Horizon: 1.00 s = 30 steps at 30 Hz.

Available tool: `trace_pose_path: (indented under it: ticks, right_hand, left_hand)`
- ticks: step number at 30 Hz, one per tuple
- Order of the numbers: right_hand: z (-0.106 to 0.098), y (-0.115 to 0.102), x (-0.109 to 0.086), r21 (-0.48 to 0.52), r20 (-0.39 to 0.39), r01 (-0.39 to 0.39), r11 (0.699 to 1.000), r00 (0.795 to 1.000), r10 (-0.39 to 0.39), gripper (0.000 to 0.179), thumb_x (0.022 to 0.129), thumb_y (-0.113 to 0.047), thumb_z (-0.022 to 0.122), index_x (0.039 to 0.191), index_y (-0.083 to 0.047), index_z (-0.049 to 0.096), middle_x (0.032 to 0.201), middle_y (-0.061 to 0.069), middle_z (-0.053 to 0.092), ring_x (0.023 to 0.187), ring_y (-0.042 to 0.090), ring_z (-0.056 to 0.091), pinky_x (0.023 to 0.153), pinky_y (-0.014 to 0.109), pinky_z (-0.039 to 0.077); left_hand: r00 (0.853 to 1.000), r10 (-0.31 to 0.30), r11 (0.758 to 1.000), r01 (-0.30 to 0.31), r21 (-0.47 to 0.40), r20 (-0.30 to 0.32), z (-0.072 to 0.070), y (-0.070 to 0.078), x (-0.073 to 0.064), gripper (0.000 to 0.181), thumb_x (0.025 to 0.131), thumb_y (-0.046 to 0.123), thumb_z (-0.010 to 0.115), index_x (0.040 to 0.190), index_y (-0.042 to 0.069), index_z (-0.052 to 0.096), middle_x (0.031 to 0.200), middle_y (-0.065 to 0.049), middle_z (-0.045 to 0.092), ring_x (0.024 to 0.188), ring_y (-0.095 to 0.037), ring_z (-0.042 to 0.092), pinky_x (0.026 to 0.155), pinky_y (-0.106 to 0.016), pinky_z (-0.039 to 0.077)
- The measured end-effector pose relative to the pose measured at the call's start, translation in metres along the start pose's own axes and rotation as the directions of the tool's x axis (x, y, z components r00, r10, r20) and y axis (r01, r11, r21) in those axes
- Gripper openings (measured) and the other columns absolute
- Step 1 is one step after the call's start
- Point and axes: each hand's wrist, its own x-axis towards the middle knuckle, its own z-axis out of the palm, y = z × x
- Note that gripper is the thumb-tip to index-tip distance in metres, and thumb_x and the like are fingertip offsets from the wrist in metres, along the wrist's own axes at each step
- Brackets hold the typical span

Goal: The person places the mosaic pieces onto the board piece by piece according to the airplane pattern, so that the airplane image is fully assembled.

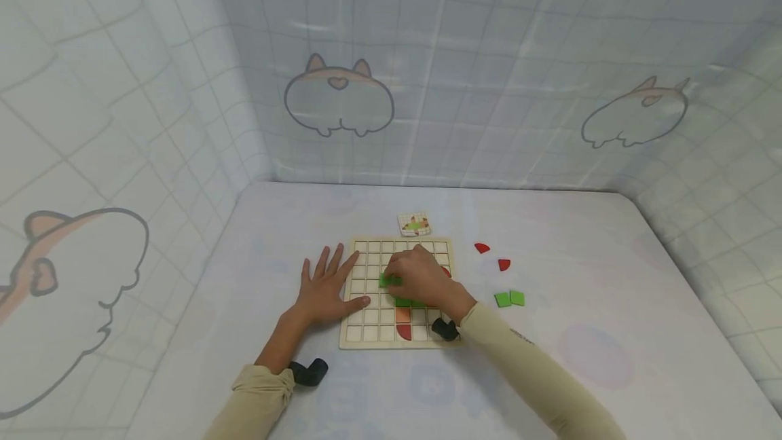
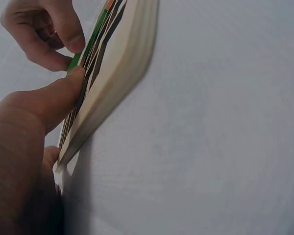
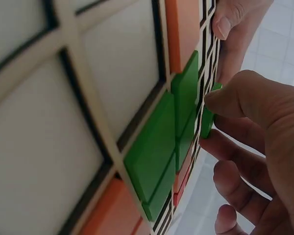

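Note:
A wooden grid board (image 1: 360, 337) lies on the table, with my left hand (image 1: 322, 296) spread flat at its left side, the thumb resting on the board. Over the middle cells, my right hand (image 1: 421, 277) pinches a green square tile (image 3: 207, 122) between thumb and fingertips, close to the board's surface. Other green tiles (image 3: 152, 147) sit in cells nearby. Below them in the head view are an orange tile (image 1: 403, 316) and a red quarter-round piece (image 1: 404, 333). The right hand and forearm hide part of the board.
Behind the board lies a small pattern card (image 1: 415, 225). To the right are two loose red quarter-round pieces, one farther back (image 1: 482, 248), and two green tiles, the nearer-left one (image 1: 503, 299) beside its pair. Cloth walls (image 1: 427, 87) with printed animals enclose the table.

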Motion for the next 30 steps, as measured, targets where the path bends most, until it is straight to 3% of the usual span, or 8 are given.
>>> trace_pose_path:
  ticks: [5,10,14,19,30]
  right_hand:
    - [-0.001,-0.002,0.0,-0.034,0.07,-0.008,0.999,0.997,0.01,0.012,0.084,-0.026,0.075,0.094,-0.025,0.08,0.093,-0.014,0.067,0.087,0.004,0.06,0.072,0.031,0.038]
    - [-0.008,-0.001,-0.004,-0.025,0.077,0.033,0.999,0.997,-0.031,0.007,0.085,-0.024,0.076,0.09,-0.027,0.08,0.089,-0.015,0.066,0.083,0.003,0.058,0.068,0.031,0.036]
    - [-0.008,-0.002,-0.008,-0.04,0.061,0.056,0.998,0.997,-0.054,0.006,0.087,-0.025,0.075,0.09,-0.026,0.08,0.091,-0.013,0.068,0.089,0.008,0.058,0.071,0.032,0.039]
    - [-0.003,-0.004,-0.015,-0.083,0.019,0.043,0.996,0.999,-0.041,0.007,0.089,-0.022,0.074,0.092,-0.024,0.08,0.098,-0.01,0.071,0.098,0.013,0.06,0.086,0.038,0.045]
    - [0.004,-0.007,-0.017,-0.112,-0.045,0.036,0.993,0.998,-0.041,0.008,0.089,-0.02,0.075,0.091,-0.025,0.08,0.1,-0.011,0.072,0.098,0.012,0.062,0.078,0.034,0.041]
  left_hand:
    - [1.0,0.012,1.0,-0.012,0.003,-0.007,0.001,-0.001,0.0,0.097,0.084,0.072,0.055,0.158,0.018,0.023,0.163,-0.016,0.01,0.147,-0.04,0.003,0.109,-0.068,-0.001]
    - [1.0,0.003,1.0,-0.003,-0.01,-0.002,0.0,0.0,-0.001,0.097,0.084,0.071,0.056,0.158,0.018,0.023,0.163,-0.015,0.009,0.148,-0.04,0.002,0.109,-0.067,-0.003]
    - [1.0,-0.003,1.0,0.003,-0.004,0.007,0.002,-0.002,0.0,0.098,0.084,0.073,0.054,0.158,0.018,0.022,0.163,-0.015,0.007,0.148,-0.039,0.0,0.109,-0.067,-0.004]
    - [1.0,-0.009,1.0,0.009,-0.009,0.006,0.007,-0.004,0.001,0.099,0.084,0.075,0.053,0.159,0.019,0.021,0.164,-0.014,0.006,0.148,-0.038,-0.002,0.109,-0.066,-0.006]
    - [1.0,-0.003,1.0,0.003,-0.013,-0.002,0.012,-0.008,0.003,0.1,0.083,0.076,0.052,0.159,0.02,0.02,0.164,-0.013,0.005,0.148,-0.037,-0.003,0.109,-0.066,-0.007]
